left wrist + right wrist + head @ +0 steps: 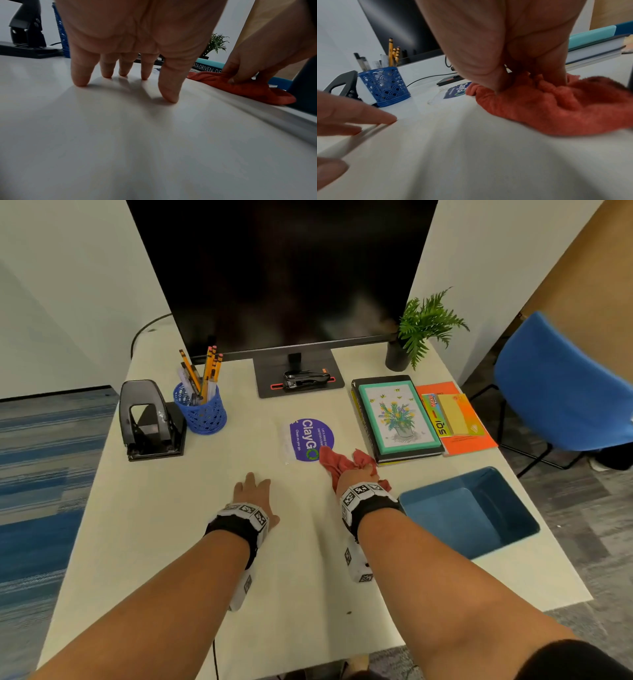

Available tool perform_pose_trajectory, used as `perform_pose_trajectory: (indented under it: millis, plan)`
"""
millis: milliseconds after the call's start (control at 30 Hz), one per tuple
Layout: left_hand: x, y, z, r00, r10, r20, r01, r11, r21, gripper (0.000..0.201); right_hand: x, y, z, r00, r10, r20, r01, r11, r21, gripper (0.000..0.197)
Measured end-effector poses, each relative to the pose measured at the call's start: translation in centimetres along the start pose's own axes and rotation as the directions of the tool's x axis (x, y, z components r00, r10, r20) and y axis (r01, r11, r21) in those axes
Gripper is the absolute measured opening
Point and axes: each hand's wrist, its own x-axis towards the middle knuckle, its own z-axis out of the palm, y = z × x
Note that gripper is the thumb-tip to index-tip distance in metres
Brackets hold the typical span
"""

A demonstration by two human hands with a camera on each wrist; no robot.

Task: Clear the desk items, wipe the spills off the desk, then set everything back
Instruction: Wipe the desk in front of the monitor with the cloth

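Note:
My right hand [359, 474] grips a bunched red cloth [339, 462] on the white desk [171, 508], just right of a purple round ClayGo sticker [310, 440]. In the right wrist view the fingers [556, 75] dig into the cloth [547, 108]. My left hand [253, 491] lies flat on the desk to the left, fingers straight; in the left wrist view its fingertips [169, 97] touch the surface and the cloth [248, 89] shows at right. A black hole punch [150, 422], a blue pencil cup [202, 412] and a stack of books [397, 419] stand on the desk.
A monitor [284, 275] stands at the back with a black stapler [305, 380] on its base. A potted plant [418, 333] is back right, orange papers with sticky notes [455, 419] beside the books. A blue bin [469, 511] sits at the desk's right edge, a blue chair [565, 385] beyond.

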Motion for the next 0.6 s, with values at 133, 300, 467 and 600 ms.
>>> perform_pose_trajectory:
  millis: [133,300,467,600]
  plan:
    - [-0.8,0.2,0.8,0.999,-0.042,-0.014,0.042,0.999,-0.034,0.085,-0.4,-0.4,-2.0,0.999,0.05,-0.015,-0.049,0.998,0.042,0.071]
    - [-2.0,0.4,1.8,0.996,-0.086,-0.031,0.083,0.993,-0.078,0.083,-0.4,0.3,-2.0,0.981,-0.169,0.091,0.176,0.981,-0.077,0.085]
    - [-3.6,0.0,2.9,0.99,-0.136,-0.027,0.132,0.984,-0.117,0.086,-1.5,1.5,-1.6,0.961,-0.24,0.136,0.264,0.944,-0.199,0.058]
    - [-4.7,-0.3,3.8,0.986,-0.163,-0.036,0.157,0.979,-0.134,0.088,-4.5,1.7,-0.3,0.937,-0.317,0.148,0.347,0.892,-0.29,0.056]
